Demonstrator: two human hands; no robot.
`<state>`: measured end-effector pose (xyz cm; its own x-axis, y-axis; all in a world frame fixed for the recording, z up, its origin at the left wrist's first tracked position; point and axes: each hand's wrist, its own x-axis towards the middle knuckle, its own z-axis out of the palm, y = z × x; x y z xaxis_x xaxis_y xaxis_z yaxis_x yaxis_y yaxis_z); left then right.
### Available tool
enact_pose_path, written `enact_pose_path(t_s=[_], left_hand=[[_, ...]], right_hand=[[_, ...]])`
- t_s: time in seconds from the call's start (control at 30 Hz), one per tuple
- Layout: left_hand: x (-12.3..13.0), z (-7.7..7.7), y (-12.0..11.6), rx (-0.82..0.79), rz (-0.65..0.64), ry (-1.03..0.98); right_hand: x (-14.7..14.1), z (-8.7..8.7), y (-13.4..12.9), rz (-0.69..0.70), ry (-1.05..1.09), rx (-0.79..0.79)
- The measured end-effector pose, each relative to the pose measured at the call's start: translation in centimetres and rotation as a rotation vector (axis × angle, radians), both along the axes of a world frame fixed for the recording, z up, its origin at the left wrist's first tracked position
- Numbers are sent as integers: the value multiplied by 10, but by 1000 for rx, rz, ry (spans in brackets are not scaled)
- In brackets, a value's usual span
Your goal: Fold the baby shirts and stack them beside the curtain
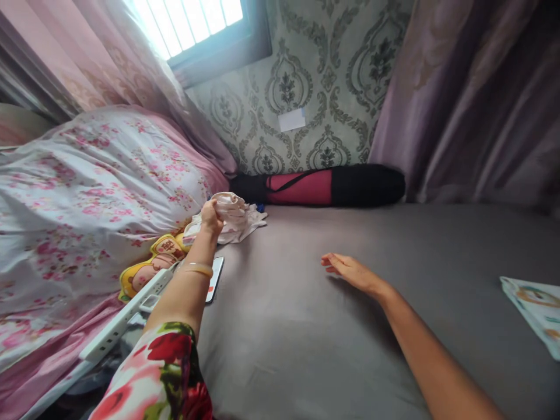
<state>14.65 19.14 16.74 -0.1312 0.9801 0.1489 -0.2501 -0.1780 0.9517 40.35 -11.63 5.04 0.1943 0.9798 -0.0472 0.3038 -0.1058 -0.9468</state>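
Note:
At the far left of the grey sheet, my left hand (212, 218) is closed on a crumpled white cloth (238, 219), lifting part of it. More of the cloth rests on the bed behind the hand, and its full shape is hidden in folds. My right hand (347, 270) hovers low over the grey sheet (297, 326) with its fingers stretched out and nothing in them. Partly behind my left forearm lies a phone (216, 280) with a lit screen.
A long black and pink bag (301, 188) lies along the patterned wall. To the left are a floral cover (87, 181), a yellow cartoon cushion (151, 268) and a white power strip (109, 337). A white packet (534, 306) lies at the right edge.

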Motion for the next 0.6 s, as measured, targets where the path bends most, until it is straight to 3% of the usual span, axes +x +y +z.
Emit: enact_pose_path(t_s=[0.13, 0.23, 0.4, 0.5, 0.6], left_hand=[[44, 7, -32, -32, -362, -154], [76, 13, -66, -54, -574, -155], [116, 31, -127, 20, -840, -26], [128, 45, -162, 126, -977, 67], [133, 58, -189, 220, -1052, 148]], right_hand=[[11, 5, -9, -64, 65, 46], [13, 12, -14, -117, 85, 131], [9, 21, -15, -241, 4, 319], [6, 28, -17, -354, -44, 440], [1, 36, -21, -351, -72, 509]])
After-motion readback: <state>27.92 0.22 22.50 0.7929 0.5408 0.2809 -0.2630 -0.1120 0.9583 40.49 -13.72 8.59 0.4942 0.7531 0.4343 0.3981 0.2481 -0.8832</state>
